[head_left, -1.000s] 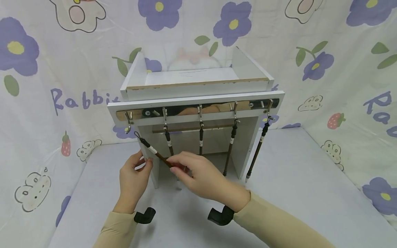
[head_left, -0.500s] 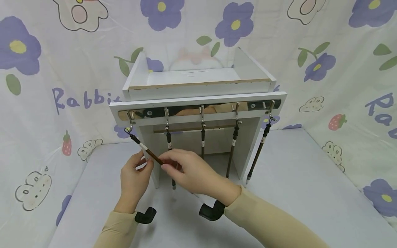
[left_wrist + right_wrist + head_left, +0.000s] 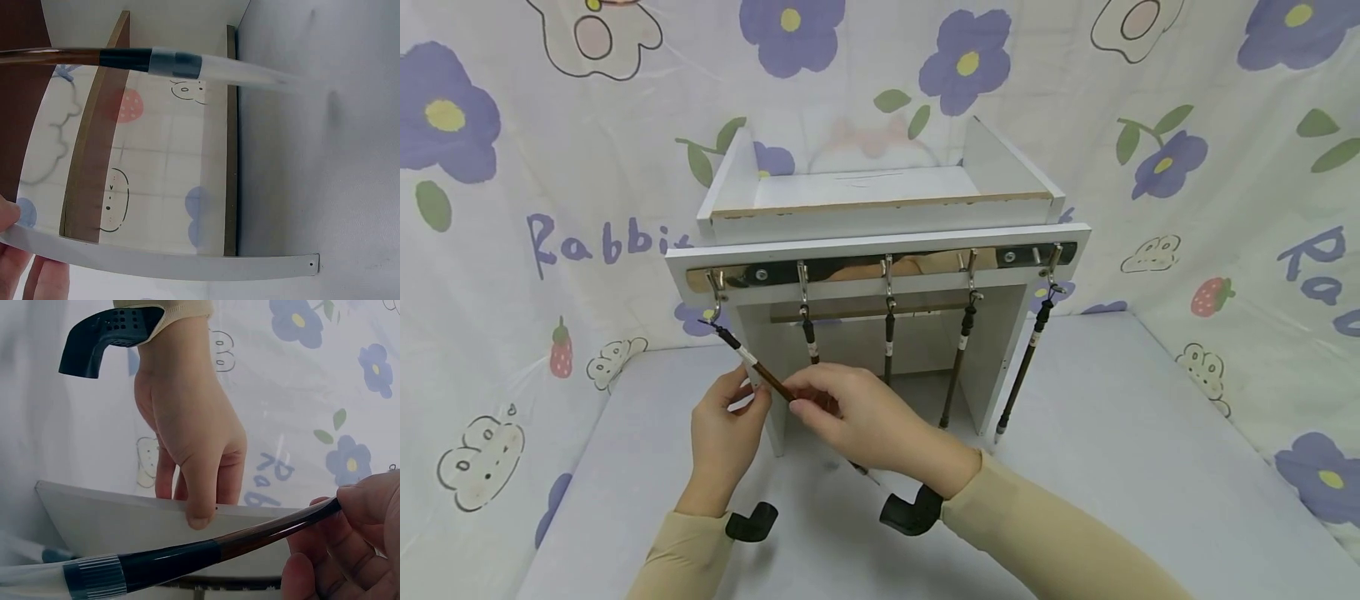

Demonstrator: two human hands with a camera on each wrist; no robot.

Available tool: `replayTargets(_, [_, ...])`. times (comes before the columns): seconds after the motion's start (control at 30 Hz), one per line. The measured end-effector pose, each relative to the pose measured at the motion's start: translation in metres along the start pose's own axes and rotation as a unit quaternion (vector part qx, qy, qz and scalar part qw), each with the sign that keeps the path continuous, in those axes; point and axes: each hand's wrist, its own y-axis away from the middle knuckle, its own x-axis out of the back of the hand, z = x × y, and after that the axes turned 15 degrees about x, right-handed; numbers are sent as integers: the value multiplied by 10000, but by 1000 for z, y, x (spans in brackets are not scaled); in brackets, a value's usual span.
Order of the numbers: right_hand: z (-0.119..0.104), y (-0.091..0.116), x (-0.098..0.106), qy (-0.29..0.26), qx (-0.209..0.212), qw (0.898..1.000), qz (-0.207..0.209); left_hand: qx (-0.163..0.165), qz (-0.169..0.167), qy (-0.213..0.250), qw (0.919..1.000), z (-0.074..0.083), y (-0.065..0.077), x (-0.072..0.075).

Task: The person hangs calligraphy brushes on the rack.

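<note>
My right hand (image 3: 857, 412) pinches a calligraphy brush (image 3: 763, 377) by its brown handle. The brush slants, its loop end up at the leftmost hook (image 3: 716, 307) and its white bristles down to the right. In the right wrist view the brush (image 3: 175, 565) crosses in front of the other hand, with the right thumb and fingers (image 3: 350, 497) on its handle. My left hand (image 3: 726, 429) grips the front edge of the white stand's left side panel (image 3: 187, 265), thumb on one face and fingers on the other. Several similar brushes (image 3: 957, 367) hang from the remaining hooks.
The white stand (image 3: 880, 227) has a metal hook strip (image 3: 842, 267) along its front and an open tray on top. It stands on a white-covered table (image 3: 1112, 467), before a flower-patterned cloth (image 3: 865, 50). Black wrist mounts (image 3: 752, 522) stick out below both sleeves.
My right hand has moved left with the brush, bringing its loop from right of the leftmost hook to just at the hook's lower tip. The left hand keeps its place on the panel.
</note>
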Motion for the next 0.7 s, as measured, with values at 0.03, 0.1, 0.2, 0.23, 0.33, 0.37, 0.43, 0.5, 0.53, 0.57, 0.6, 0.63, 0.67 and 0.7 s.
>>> replayTargets(0.03, [0, 0, 0, -14, -16, 10000, 10, 4, 2, 2, 10000, 0, 0, 0])
replayTargets(0.1, [0, 1, 1, -21, -34, 10000, 22, 15, 1, -7, 10000, 0, 0, 0])
replayTargets(0.2, [0, 2, 1, -8, -40, 10000, 33, 69, -12, -17, 10000, 1, 1, 0])
replayTargets(0.23, [-1, 2, 1, 6, -41, 10000, 37, 87, -15, -24, 10000, 1, 1, 0])
replayTargets(0.33, [-1, 3, 1, 27, -33, 10000, 44, 114, -8, -34, 9999, 1, 1, 0])
replayTargets(0.37, [0, 3, 1, 27, -27, 10000, 49, 114, 1, -37, 9999, 1, 1, 0])
replayTargets(0.43, [0, 2, 2, 20, -14, 10000, 66, 104, 17, -45, 9999, 1, 1, 0])
replayTargets(0.5, [0, 1, 2, -17, -10, 10000, 87, 94, 26, -43, 9999, 2, 0, 0])
replayTargets(0.53, [0, 1, 2, -31, -8, 9999, 101, 90, 28, -51, 9999, 2, 1, 0])
replayTargets(0.57, [0, 0, 2, -54, -14, 9999, 114, 92, 23, -49, 9999, 2, 1, 0])
replayTargets(0.6, [0, 0, 2, -72, -19, 9999, 129, 96, 18, -48, 9999, 2, 1, 0])
replayTargets(0.63, [0, -1, 2, -89, -28, 9999, 141, 96, 13, -52, 9999, 2, 1, 0])
replayTargets(0.67, [-1, -2, 2, -105, -38, 9998, 153, 102, 11, -50, 9999, 2, 1, 0])
replayTargets(0.7, [-1, -2, 1, -127, -43, 9998, 163, 99, 6, -56, 9999, 2, 1, 0])
